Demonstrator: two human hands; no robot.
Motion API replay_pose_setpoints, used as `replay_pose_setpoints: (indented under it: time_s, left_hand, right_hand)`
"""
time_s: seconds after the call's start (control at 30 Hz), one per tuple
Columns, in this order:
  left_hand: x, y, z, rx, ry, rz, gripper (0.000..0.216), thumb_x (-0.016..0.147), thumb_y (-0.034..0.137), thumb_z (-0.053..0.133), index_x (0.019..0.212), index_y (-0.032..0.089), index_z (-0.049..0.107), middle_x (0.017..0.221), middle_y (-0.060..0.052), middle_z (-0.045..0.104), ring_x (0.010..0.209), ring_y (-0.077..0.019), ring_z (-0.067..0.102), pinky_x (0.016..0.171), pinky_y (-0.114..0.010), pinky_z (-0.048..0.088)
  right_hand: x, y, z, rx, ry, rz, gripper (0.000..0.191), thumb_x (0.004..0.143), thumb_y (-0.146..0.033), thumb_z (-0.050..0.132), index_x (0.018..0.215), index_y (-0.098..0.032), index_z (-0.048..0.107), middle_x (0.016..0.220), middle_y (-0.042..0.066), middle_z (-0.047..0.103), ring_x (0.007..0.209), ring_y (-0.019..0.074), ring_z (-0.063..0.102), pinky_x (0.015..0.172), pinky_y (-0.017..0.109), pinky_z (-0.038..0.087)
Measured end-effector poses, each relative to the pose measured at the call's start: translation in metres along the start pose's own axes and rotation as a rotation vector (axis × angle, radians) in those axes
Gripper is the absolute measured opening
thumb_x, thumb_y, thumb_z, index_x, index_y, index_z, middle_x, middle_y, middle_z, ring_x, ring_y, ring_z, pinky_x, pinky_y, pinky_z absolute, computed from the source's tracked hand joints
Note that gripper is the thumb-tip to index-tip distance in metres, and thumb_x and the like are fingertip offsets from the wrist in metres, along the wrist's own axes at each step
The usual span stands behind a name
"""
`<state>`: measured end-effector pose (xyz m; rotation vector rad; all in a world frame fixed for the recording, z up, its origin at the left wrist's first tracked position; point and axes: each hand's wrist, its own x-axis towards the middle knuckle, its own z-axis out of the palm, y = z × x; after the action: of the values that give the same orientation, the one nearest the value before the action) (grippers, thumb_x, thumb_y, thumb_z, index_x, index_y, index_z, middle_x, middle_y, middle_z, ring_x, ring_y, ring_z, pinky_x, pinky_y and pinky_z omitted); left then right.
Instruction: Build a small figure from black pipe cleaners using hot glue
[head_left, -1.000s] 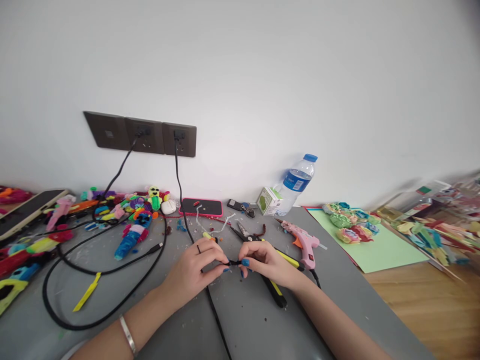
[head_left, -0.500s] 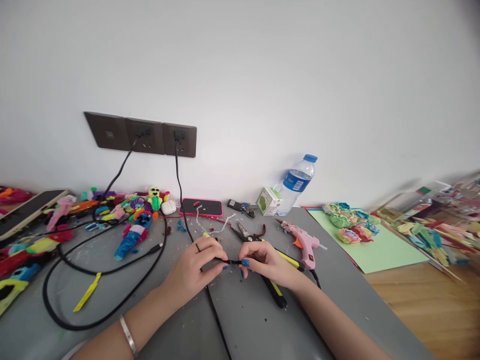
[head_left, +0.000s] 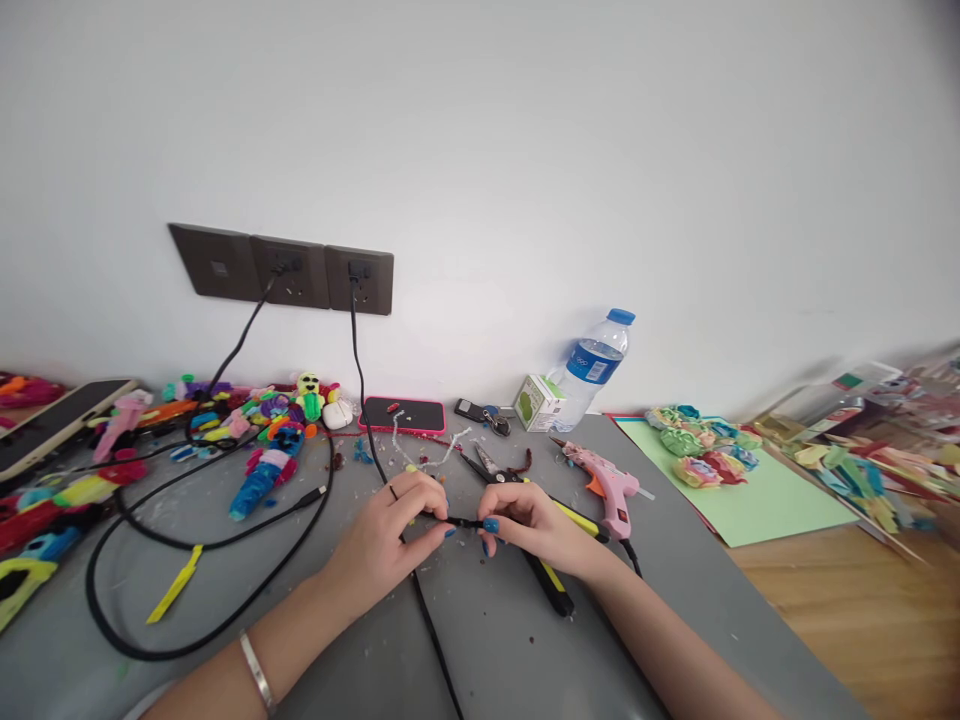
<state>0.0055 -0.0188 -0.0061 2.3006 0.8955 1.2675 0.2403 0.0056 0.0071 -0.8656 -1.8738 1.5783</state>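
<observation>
A short, thin black pipe cleaner [head_left: 461,521] stretches between my hands above the grey table. My left hand [head_left: 394,525] pinches one end between thumb and fingers. At the other end, my right hand [head_left: 525,520] has it between thumb and forefinger. Partly under my right hand lie pliers [head_left: 555,583] with black and yellow handles, their jaws pointing toward the wall. To the right of that hand rests a pink hot glue gun [head_left: 613,490]. A black power cord [head_left: 433,625] runs down the table beneath my left hand.
Colourful pipe-cleaner figures [head_left: 262,480] and a looped black cable [head_left: 97,600] cover the left side. A phone [head_left: 409,414], a small green-and-white box [head_left: 536,402] and a water bottle [head_left: 592,370] stand along the wall. Crepe flowers [head_left: 697,445] lie on green paper [head_left: 780,510] at right.
Slightly more of the black pipe cleaner shows by my left fingers, which have shifted a little. My right hand keeps its pinch in almost the same place.
</observation>
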Motion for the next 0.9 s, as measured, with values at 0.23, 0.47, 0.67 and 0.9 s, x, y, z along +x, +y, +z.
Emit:
replay_pose_setpoints:
  time_s: [0.23,0.47,0.67,0.9]
  left_hand:
    - [-0.0018,-0.0014,0.0004,0.015,-0.013,0.012,0.013,0.095,0.013,0.055,0.100,0.022,0.063,0.100,-0.006,0.065,0.097,-0.0180,0.065,0.083,-0.027,0.053]
    - [-0.0022,-0.0014,0.0010,0.018,0.005,0.023,0.012,0.095,0.012,0.056,0.093,0.022,0.062,0.099,-0.005,0.064,0.095,-0.0173,0.066,0.085,-0.028,0.053]
    - [-0.0015,0.0003,-0.0001,0.025,0.012,0.029,0.012,0.093,0.010,0.058,0.089,0.021,0.059,0.101,-0.005,0.063,0.098,-0.0169,0.066,0.087,-0.027,0.052]
    - [-0.0006,0.0016,-0.0004,0.014,0.019,0.018,0.012,0.092,0.009,0.057,0.089,0.021,0.057,0.100,-0.005,0.063,0.097,-0.0163,0.066,0.085,-0.025,0.053]
  right_hand:
    - [-0.0002,0.0004,0.0003,0.006,0.002,-0.003,0.036,0.091,-0.051,0.066,0.080,-0.018,0.062,0.067,0.003,0.068,0.063,0.0150,0.061,0.066,0.028,0.047]
    - [-0.0003,0.0003,0.0009,0.002,0.005,-0.003,0.036,0.091,-0.052,0.065,0.080,-0.018,0.062,0.068,0.003,0.068,0.064,0.0153,0.061,0.066,0.028,0.048]
    - [0.0001,-0.0008,0.0006,0.013,0.004,0.001,0.036,0.091,-0.052,0.066,0.081,-0.017,0.063,0.068,0.003,0.068,0.063,0.0152,0.061,0.066,0.028,0.047]
    - [-0.0001,0.0019,-0.0006,0.018,0.001,-0.001,0.034,0.092,-0.049,0.065,0.082,-0.017,0.063,0.068,0.003,0.069,0.064,0.0148,0.061,0.066,0.027,0.047]
